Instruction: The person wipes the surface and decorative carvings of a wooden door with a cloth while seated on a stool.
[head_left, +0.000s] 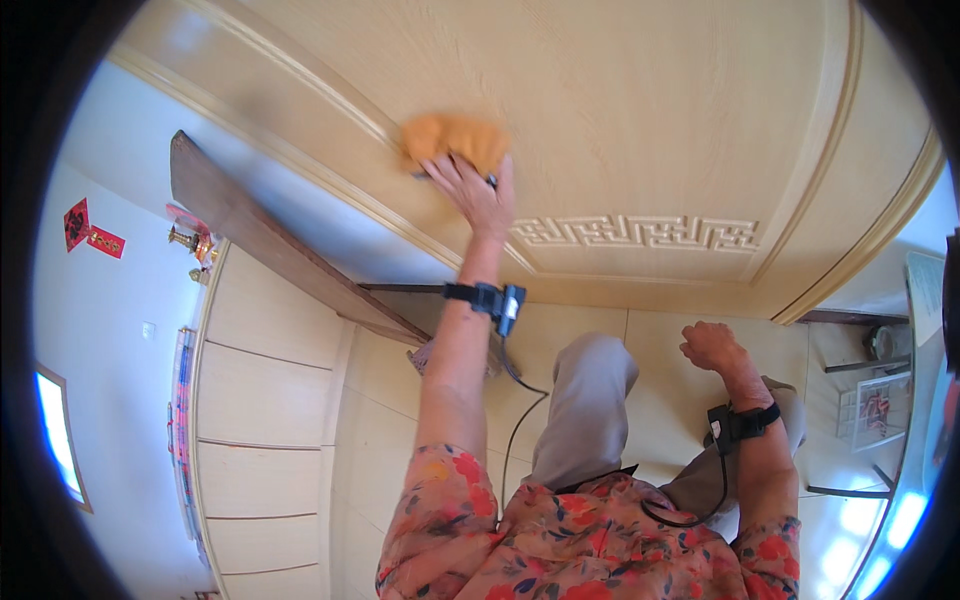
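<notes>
An orange cloth (454, 139), slightly blurred, is held by my left hand (480, 191) against a light wooden door (630, 127). The hand lies over the cloth's lower edge, close to the moulding strip of the door panel. A small dark bit shows under the fingers, too blurred to name. Raised fretwork (637, 232) runs along the lower part of the panel, right of my left wrist. My right hand (712, 346) is curled into a loose fist above my knee, apart from the door, and no object shows in it.
A brown wooden board (285, 240) leans at the left, beside a pale paneled cabinet (262, 390) with ornaments on top. At the right are a glass-topped table (926, 360), a white wire basket (877, 411) and dark table legs. Cables hang from both wrist straps. The floor (382, 442) is tiled.
</notes>
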